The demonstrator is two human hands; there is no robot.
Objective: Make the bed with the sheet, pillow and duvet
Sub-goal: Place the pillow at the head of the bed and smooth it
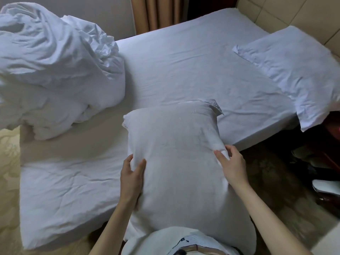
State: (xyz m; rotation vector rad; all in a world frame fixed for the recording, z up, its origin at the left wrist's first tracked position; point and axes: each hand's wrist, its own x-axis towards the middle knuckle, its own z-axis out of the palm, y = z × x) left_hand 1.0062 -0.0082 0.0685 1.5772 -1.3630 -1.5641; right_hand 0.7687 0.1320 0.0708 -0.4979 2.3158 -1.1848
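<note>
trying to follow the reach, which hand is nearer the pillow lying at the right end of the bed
Right. The right hand grips the held pillow on the side toward the far pillow; the left hand grips the opposite side.

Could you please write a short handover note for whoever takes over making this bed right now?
Left hand grips the left side of the held pillow; right hand pinches its right side. The pillow is held up in front of the body, over the bed's near edge.
Second pillow lies at the far right end of the mattress.
Sheet is spread fairly smooth over the mattress.
Duvet is bunched in a heap at the left.
Left: place the held pillow, then spread the duvet.
</note>
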